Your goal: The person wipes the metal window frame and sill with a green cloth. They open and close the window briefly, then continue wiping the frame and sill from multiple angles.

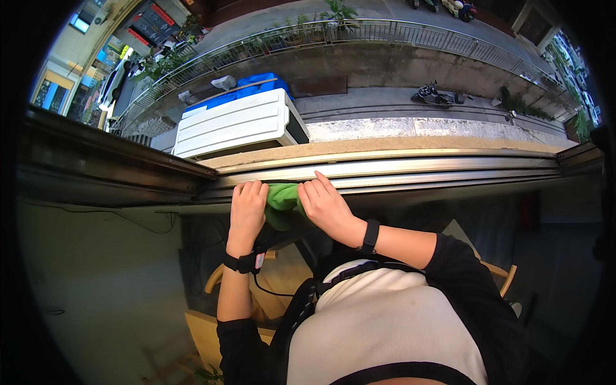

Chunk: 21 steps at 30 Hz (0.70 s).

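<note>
1. Closely bunched, the fingers of the left hand were bent over the left end of a green cloth, apparently pinching it; their tips were partly hidden.
2. The right hand had its fingers folded on the cloth's right end, also seemingly pinching it, while one finger stuck out toward the metal rails.
3. The cloth was bunched between the two hands at the room-side edge of the silvery window track, its lower part hanging below that edge.
4. A black strap with a small device circled the left wrist, a thin cable running from it toward the body; a black wristband sat on the right wrist.
5. Black sleeves covered the upper arms, beside a white top.
6. Below the sill, a wooden chair stood partly hidden behind the left forearm.
7. Beyond the track ran a pale outer ledge.
8. Outside were a white vehicle roof, a blue cover behind it, a parked motorcycle and a long metal railing.
</note>
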{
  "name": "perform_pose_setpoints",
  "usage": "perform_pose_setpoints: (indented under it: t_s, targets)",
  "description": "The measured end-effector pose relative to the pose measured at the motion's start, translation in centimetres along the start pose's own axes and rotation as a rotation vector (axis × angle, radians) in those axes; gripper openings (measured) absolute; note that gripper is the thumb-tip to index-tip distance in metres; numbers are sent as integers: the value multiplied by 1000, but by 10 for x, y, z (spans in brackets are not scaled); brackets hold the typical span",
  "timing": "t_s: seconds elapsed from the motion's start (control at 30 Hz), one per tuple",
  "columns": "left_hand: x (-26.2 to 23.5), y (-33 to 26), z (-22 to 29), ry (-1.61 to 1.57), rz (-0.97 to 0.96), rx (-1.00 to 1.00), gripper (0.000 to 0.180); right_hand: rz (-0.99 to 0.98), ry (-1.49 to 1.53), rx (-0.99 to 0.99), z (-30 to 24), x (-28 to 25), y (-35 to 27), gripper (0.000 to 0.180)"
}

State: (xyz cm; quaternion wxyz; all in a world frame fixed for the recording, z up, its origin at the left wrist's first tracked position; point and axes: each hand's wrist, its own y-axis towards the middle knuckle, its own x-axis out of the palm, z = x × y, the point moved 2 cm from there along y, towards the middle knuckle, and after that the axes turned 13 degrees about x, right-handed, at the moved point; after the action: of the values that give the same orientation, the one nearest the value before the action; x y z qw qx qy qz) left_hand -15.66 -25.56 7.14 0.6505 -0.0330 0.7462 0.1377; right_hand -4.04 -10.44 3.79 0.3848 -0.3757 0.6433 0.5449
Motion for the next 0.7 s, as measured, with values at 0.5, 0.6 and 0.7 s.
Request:
perform_pose_setpoints:
  t_s: [0.5,0.6,0.7]
  targets:
    - [5,105,106,-120,-53,257,22,54,18,229,128,-60,-72,21]
    - [6,127,128,-142,-54,305,20,42,5,268,152,-71,-86,19]
    - [7,149,152,-142,-63,349,19,48,-1,312,174,-80,-99,18]
